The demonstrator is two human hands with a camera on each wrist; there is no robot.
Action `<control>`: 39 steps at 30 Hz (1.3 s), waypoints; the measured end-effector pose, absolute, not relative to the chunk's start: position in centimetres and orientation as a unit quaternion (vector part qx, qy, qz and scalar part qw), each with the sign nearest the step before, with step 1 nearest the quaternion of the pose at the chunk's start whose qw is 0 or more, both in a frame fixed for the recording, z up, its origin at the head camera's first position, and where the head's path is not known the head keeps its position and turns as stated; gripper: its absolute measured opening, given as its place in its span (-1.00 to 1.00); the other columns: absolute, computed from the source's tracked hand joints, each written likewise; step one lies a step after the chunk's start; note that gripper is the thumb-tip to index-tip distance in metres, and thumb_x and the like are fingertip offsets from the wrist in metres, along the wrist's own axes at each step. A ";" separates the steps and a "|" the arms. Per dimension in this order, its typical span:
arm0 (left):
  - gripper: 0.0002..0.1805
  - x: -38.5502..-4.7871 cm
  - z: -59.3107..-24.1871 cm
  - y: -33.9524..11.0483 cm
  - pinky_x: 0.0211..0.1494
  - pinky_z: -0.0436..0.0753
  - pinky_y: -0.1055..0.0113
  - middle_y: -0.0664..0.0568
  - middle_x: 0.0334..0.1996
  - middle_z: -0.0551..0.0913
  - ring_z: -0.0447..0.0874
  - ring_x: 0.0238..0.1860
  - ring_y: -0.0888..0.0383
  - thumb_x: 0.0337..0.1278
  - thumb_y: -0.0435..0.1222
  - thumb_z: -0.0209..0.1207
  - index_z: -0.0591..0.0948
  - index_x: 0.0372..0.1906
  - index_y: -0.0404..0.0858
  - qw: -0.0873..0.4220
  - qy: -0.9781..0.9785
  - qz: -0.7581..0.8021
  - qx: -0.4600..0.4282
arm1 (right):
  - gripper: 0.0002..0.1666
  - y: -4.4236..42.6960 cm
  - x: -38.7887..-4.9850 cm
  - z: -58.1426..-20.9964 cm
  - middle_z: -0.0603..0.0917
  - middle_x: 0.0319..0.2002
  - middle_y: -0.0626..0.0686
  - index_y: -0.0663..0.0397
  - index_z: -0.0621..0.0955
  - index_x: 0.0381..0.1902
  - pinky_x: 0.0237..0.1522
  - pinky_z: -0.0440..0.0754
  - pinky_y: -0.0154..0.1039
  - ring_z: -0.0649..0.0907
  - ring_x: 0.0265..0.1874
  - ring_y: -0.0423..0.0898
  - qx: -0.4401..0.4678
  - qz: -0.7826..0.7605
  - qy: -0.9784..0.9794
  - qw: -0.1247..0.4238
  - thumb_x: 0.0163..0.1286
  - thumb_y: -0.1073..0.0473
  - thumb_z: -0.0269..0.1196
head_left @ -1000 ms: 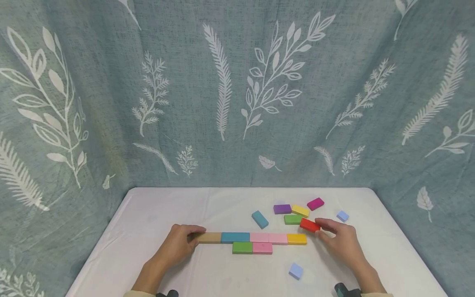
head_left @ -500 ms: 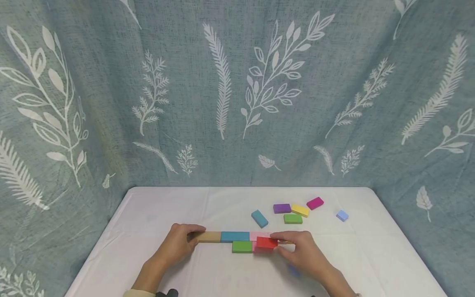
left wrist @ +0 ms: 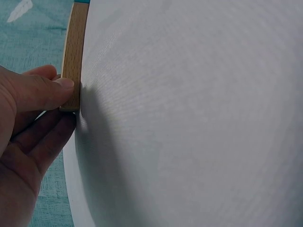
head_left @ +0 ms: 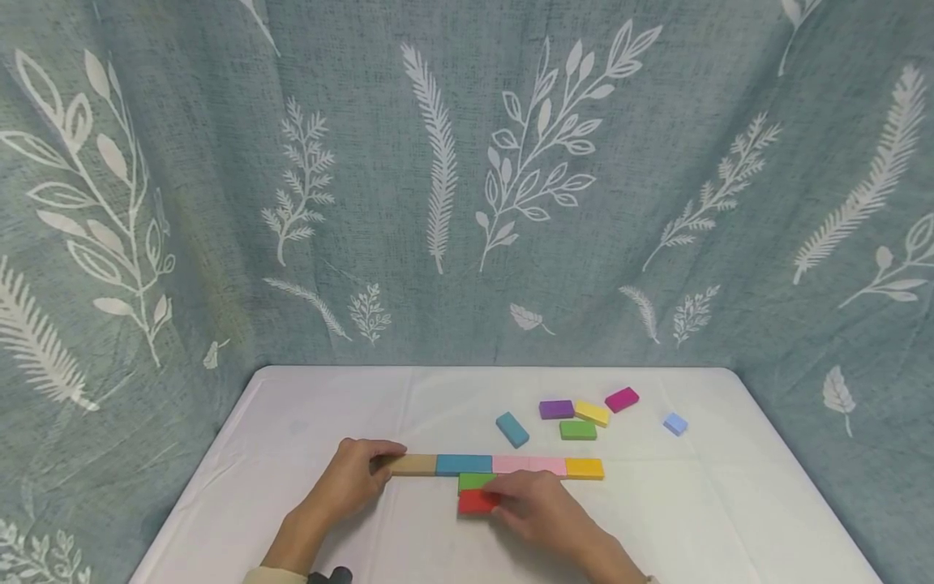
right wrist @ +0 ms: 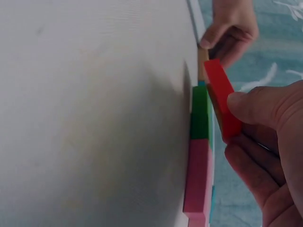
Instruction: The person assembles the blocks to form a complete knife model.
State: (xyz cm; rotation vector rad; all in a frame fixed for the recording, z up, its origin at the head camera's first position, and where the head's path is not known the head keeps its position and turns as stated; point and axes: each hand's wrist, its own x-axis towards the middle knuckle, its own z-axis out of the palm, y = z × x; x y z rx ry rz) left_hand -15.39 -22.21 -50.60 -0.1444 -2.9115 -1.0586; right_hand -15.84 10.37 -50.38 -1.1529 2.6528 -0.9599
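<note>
My left hand (head_left: 353, 474) pinches the left end of a plain wooden block (head_left: 413, 465). That block begins a row continuing right with a blue block (head_left: 464, 464), two light pink blocks (head_left: 547, 464) and an orange-yellow block (head_left: 584, 469). In front of the row lie a green block (head_left: 474, 482) and a pink block (right wrist: 198, 177); my right hand (head_left: 540, 507) hides the pink one in the head view. Between thumb and fingers, that hand holds a red block (head_left: 477, 502), overlapping the green block's front edge in the head view. The right wrist view shows the red block tilted.
Loose blocks lie behind the row: teal (head_left: 512, 430), purple (head_left: 557, 410), yellow (head_left: 592, 414), green (head_left: 578, 431), magenta (head_left: 622, 399) and a small light blue one (head_left: 675, 424). A patterned curtain (head_left: 467, 203) surrounds the white table (head_left: 328, 405).
My right hand has carried the red block left and toward me, from beside the loose blocks to the front of the row. My left hand has stayed at the wooden block.
</note>
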 end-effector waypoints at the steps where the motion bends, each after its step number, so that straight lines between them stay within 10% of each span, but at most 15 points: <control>1: -0.61 -15.4 -50.6 -22.2 0.40 0.76 -0.08 -0.01 0.03 0.90 0.84 0.22 -0.11 0.11 -0.58 0.48 0.87 0.00 -0.16 0.020 -0.938 -0.342 -0.047 | -0.61 10.2 -15.8 -50.4 0.88 0.03 -0.20 -0.08 0.81 0.20 0.23 0.83 -0.26 0.80 0.00 -0.31 -0.379 -0.307 0.872 0.045 0.44 0.25 0.52; 39: -0.60 -15.6 -50.9 -22.2 0.38 0.78 -0.07 0.02 0.01 0.90 0.85 0.19 -0.07 0.13 -0.60 0.46 0.87 0.01 -0.17 0.018 -0.936 -0.348 -0.040 | -0.63 8.3 -15.1 -50.8 0.84 -0.05 -0.34 -0.24 0.82 0.18 0.22 0.82 -0.31 0.72 -0.08 -0.37 -0.337 -0.282 0.895 0.071 0.48 0.23 0.49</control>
